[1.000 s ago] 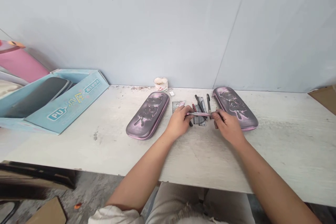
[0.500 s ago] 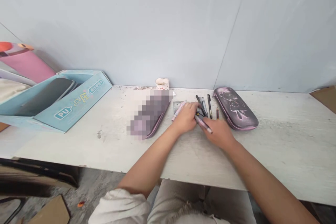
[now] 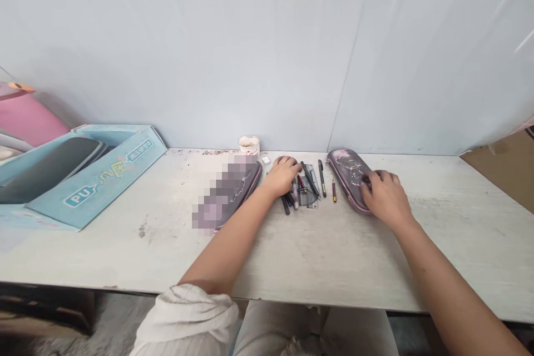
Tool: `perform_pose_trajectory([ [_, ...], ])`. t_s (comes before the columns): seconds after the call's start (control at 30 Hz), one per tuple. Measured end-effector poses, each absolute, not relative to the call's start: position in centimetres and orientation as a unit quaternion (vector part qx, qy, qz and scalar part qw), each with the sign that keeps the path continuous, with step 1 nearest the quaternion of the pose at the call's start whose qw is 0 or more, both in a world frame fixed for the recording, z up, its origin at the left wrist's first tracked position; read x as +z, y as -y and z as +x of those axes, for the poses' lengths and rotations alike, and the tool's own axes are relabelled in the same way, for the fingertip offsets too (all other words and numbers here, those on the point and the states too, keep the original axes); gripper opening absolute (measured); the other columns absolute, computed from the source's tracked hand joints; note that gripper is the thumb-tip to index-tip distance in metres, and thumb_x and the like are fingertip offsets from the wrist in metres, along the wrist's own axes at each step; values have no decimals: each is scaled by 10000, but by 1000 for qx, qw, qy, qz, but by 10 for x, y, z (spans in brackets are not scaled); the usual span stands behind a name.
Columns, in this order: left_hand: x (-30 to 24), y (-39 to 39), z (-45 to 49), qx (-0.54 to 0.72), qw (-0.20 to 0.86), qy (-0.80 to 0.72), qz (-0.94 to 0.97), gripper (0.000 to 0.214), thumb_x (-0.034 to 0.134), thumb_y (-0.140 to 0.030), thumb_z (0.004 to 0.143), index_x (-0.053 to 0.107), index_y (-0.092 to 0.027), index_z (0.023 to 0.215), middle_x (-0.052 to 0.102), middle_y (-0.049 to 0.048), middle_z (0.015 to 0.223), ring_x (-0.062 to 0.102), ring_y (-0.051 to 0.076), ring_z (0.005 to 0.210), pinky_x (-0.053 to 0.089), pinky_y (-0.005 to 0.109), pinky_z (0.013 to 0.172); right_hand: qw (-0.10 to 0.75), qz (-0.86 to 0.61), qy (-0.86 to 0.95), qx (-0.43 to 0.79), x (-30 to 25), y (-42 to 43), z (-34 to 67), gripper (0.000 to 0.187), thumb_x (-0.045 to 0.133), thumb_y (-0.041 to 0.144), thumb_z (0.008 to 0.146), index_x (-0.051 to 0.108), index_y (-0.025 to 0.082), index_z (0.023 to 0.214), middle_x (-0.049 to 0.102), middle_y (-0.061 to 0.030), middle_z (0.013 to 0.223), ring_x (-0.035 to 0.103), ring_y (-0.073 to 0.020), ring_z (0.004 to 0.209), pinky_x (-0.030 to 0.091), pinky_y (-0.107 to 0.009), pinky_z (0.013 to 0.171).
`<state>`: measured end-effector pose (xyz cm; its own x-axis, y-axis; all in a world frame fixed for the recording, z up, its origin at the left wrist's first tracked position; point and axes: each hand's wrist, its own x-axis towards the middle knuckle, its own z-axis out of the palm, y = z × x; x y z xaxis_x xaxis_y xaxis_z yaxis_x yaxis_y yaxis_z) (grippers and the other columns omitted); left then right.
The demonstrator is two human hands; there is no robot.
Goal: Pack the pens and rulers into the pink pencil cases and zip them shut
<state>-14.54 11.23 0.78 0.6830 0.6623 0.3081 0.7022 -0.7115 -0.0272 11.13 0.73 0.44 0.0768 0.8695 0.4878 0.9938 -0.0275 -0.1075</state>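
Note:
My left hand [image 3: 283,175] lies over the left side of a small heap of pens, its fingers bent downward; what they hold, if anything, is hidden. Beside it are several dark pens [image 3: 286,204], a clear ruler [image 3: 314,203] and a black stick-like piece [image 3: 309,179]. A black pen [image 3: 321,178] and a short dark-red pencil [image 3: 334,191] lie apart to the right. On the dark purple pencil case [image 3: 346,169] with a line-drawn figure, my right hand [image 3: 387,197] grips the right side with curled fingers.
A second purple pencil case [image 3: 244,189], partly blurred, lies left of the heap. Behind it stand a paper cup [image 3: 249,145] and a small white block [image 3: 266,161]. A blue carton [image 3: 108,178] is at far left, cardboard [image 3: 504,164] at far right, the wall behind.
My right hand has left the pens and moved right onto the pencil case. A pen it was holding is out of its fingers. My left hand stays at the heap.

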Motion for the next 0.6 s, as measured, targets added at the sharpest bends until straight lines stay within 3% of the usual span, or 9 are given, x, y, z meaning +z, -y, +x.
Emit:
perform_pose_trajectory([
  [0.23, 35, -103, -206, -155, 102, 548, -815, 289, 406, -226, 817, 544, -186, 1067, 532, 126, 1088, 461, 288, 1059, 376, 427, 873, 141, -688, 705, -99, 7, -9, 65, 329, 365, 340, 877, 559, 183, 1090, 542, -143, 1064, 471, -276, 970, 392, -360, 705],
  [0.37, 45, -95, -256, -122, 101, 662, -732, 464, 428, -448, 809, 502, -132, 1140, 530, 193, 1131, 471, 352, 1084, 401, 441, 840, 130, -651, 742, -96, 13, -17, 33, 314, 337, 310, 888, 563, 198, 1075, 535, -125, 1069, 463, -266, 999, 385, -358, 730],
  [0.5, 47, -93, -293, -90, -92, 763, -633, 781, 462, -716, 666, 509, -84, 1123, 575, 241, 1116, 555, 364, 1015, 437, 397, 783, 137, -619, 768, -86, 12, -21, 6, 299, 349, 303, 886, 581, 186, 1035, 544, -127, 1043, 460, -268, 1008, 377, -378, 786],
  [0.6, 43, -90, -306, -117, -259, 763, -581, 761, 522, -771, 557, 598, -114, 932, 651, 207, 1006, 619, 331, 903, 461, 352, 703, 162, -581, 794, -68, 10, -21, -13, 298, 353, 309, 890, 582, 187, 1038, 548, -121, 1064, 460, -262, 1019, 376, -385, 813],
])
